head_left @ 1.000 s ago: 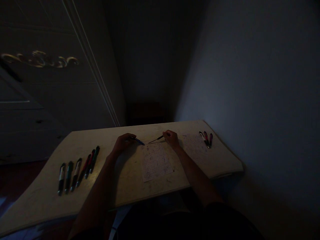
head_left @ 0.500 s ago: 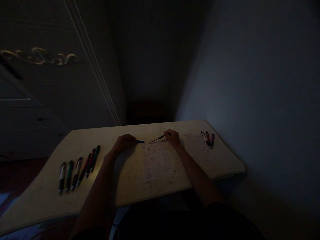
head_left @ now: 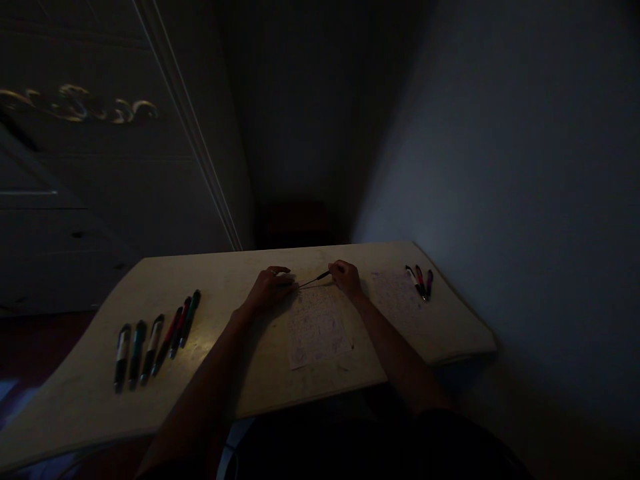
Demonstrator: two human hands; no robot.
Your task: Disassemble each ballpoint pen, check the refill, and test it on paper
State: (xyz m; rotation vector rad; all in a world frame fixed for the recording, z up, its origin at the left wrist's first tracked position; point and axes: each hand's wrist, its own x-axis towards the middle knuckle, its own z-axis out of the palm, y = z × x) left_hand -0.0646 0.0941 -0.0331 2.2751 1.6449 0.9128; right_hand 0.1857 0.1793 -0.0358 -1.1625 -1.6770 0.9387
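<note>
Rightward slides your left hand [head_left: 273, 288], half-curled, its hold unclear, to the tip of the rod [head_left: 323, 275] your right hand [head_left: 346, 276] pinches near the paper [head_left: 320, 330], and a loose pinch could drop it.

"How many pens are counted on the table [head_left: 267, 360]?"
"Nine in all: six dark-ended pens [head_left: 152, 349] are found at the left, and three smaller-looking pens [head_left: 421, 281] at the right."
"And paper?"
"Two sheets are seen: one middle sheet [head_left: 320, 328] and one right-hand sheet [head_left: 393, 291]."
"What else is tallied?"
"Two hands, one left hand [head_left: 273, 288] and one right hand [head_left: 345, 277], and one slim dark implement [head_left: 323, 275]. Only one table is shown."
</note>
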